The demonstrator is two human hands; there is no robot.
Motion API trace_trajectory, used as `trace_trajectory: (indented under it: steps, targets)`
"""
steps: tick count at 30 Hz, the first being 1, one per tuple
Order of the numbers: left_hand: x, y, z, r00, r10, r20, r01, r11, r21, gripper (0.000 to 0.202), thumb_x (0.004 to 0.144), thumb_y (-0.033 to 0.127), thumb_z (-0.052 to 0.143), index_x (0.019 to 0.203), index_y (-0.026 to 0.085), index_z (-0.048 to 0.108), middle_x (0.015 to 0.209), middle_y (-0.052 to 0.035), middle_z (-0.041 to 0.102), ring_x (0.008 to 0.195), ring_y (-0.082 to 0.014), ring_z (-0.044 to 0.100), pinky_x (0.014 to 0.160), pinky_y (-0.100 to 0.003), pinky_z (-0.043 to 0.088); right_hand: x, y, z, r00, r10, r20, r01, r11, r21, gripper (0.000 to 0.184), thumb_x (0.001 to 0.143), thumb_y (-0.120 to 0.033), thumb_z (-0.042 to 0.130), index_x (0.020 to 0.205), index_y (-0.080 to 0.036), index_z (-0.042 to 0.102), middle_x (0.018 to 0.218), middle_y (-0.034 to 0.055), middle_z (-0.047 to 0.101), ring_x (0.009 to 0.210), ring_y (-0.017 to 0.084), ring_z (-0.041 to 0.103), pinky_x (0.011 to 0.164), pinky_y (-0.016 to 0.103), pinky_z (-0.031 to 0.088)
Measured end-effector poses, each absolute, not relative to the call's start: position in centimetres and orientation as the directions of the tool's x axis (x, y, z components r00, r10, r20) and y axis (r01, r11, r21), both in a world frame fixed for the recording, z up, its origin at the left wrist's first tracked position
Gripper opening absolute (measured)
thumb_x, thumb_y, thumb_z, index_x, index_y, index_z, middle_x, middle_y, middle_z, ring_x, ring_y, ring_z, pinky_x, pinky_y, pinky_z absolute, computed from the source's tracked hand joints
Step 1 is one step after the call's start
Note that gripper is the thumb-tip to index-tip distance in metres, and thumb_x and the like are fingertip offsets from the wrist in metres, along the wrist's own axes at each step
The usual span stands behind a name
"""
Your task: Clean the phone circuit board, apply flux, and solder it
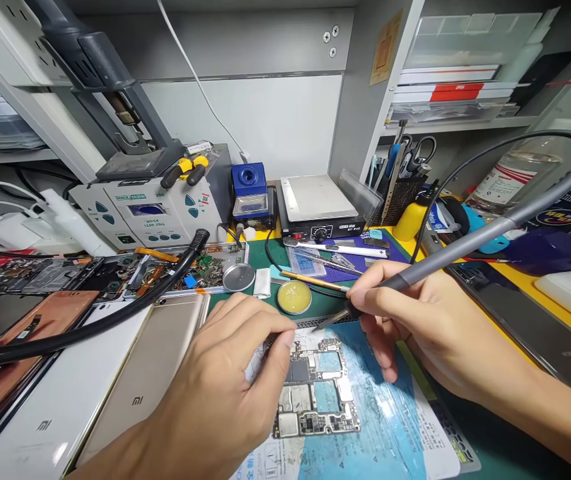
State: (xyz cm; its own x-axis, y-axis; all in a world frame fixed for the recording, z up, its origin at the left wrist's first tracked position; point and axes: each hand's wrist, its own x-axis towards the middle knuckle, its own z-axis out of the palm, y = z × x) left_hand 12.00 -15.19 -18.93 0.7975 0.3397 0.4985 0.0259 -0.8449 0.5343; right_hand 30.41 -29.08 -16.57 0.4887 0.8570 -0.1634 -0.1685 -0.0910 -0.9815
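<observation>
My right hand [415, 313] grips a grey soldering iron [458, 243] like a pen. Its dark tip points down-left, close to the upper edge of a phone circuit board [303, 393]. The board lies on a blue and white sheet [385, 413]. My left hand [235, 367] lies over the board's left side, thumb and forefinger pinched together at its upper left corner. What they pinch, if anything, I cannot make out. Just beyond the fingers sits an open round tin of yellow paste [294, 297], probably flux, with a folded white pad [262, 283] beside it.
Several phones, including a gold one [150, 380], lie at left under a black hose [115, 317]. Behind stand a hot-air station [150, 210], a blue iron stand [249, 183] and a heating plate [315, 198]. The iron's cable [505, 143] arches at right above a dark phone [530, 320].
</observation>
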Motion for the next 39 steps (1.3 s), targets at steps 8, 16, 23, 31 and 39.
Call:
trace_trajectory:
  steps: [8,16,23,31,39]
  targets:
    - [11.93,-15.23,-18.91,0.804,0.350,0.481,0.031,-0.832,0.554,0.017,0.099,0.010,0.058,0.091,0.022,0.067,0.088,0.0021,0.067,0.085,-0.0140,0.058,0.079,-0.031,0.044,30.65,-29.16,-17.05,0.483,0.866,-0.129,-0.140,-0.069,-0.988,0.018,0.091,-0.028,0.072,0.078,-0.020,0.063,0.055,-0.0053,0.059,0.038,0.015,0.059,0.034,0.024,0.049]
    - [12.11,-15.23,-18.92,0.801,0.360,0.478,0.039,-0.828,0.559,0.018,0.098,0.010,0.058,0.090,0.022,0.068,0.088,0.0028,0.068,0.085,-0.0138,0.058,0.080,-0.032,0.044,30.62,-29.24,-16.96,0.479,0.868,-0.131,-0.154,-0.064,-0.986,0.018,0.092,-0.027,0.071,0.078,-0.020,0.063,0.055,-0.0056,0.058,0.039,0.015,0.060,0.035,0.024,0.049]
    - [11.96,-15.24,-19.01,0.801,0.359,0.478,0.030,-0.823,0.567,0.018,0.098,0.009,0.059,0.089,0.022,0.069,0.086,0.0024,0.068,0.084,-0.0139,0.059,0.078,-0.031,0.045,30.57,-29.09,-16.93,0.480,0.869,-0.123,-0.154,-0.055,-0.987,0.019,0.092,-0.027,0.070,0.077,-0.020,0.063,0.054,-0.0055,0.058,0.038,0.015,0.059,0.034,0.024,0.049]
    - [11.98,-15.24,-18.93,0.806,0.364,0.466,0.035,-0.816,0.578,0.018,0.097,0.010,0.059,0.089,0.022,0.070,0.088,0.0006,0.069,0.085,-0.0155,0.060,0.078,-0.032,0.045,30.52,-29.17,-16.90,0.484,0.866,-0.128,-0.160,-0.056,-0.986,0.018,0.092,-0.027,0.071,0.077,-0.020,0.064,0.056,-0.0059,0.058,0.038,0.014,0.059,0.035,0.023,0.049]
    - [12.05,-15.25,-18.84,0.812,0.355,0.464,0.033,-0.821,0.571,0.019,0.097,0.009,0.058,0.088,0.021,0.068,0.087,0.0011,0.068,0.084,-0.0148,0.059,0.077,-0.032,0.045,30.31,-29.20,-16.27,0.489,0.858,-0.159,-0.142,-0.101,-0.985,0.017,0.089,-0.028,0.069,0.075,-0.021,0.062,0.053,-0.0047,0.057,0.039,0.015,0.058,0.037,0.025,0.048]
